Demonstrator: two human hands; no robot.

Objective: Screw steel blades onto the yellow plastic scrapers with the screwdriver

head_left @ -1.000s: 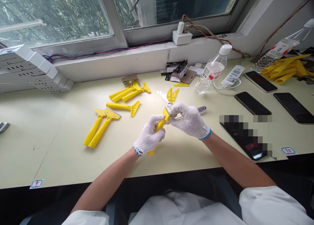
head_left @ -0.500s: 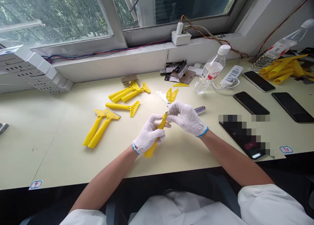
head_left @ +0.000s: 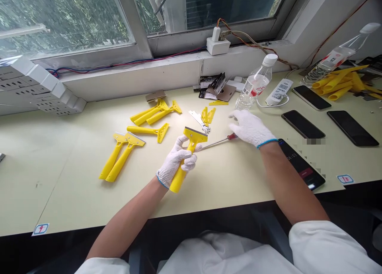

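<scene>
My left hand [head_left: 171, 162], in a white knit glove, is wrapped round a yellow scraper [head_left: 178, 180], its head up and a metal blade along the top edge. My gloved right hand [head_left: 251, 127] hovers over the handle end of a screwdriver [head_left: 217, 142] with thumb and forefinger apart; it hides most of that handle. Beyond the scraper lie loose metal blades [head_left: 195, 117], small screws [head_left: 206, 129] and yellow clamp plates [head_left: 211, 115]. On the left are two scrapers with blades [head_left: 121, 154] and several yellow scraper handles [head_left: 149, 130].
A water bottle [head_left: 256, 85] stands behind my right hand, near a power strip [head_left: 279, 92]. Phones [head_left: 303, 124] lie on the right. Black packaging [head_left: 213, 87] sits by the sill, and white stacked boxes [head_left: 38, 87] are at far left. Yellow handles [head_left: 337, 84] are piled at far right.
My right hand has left the scraper head and moved right, over the screwdriver. My left hand has turned the scraper so its broad face and blade show.
</scene>
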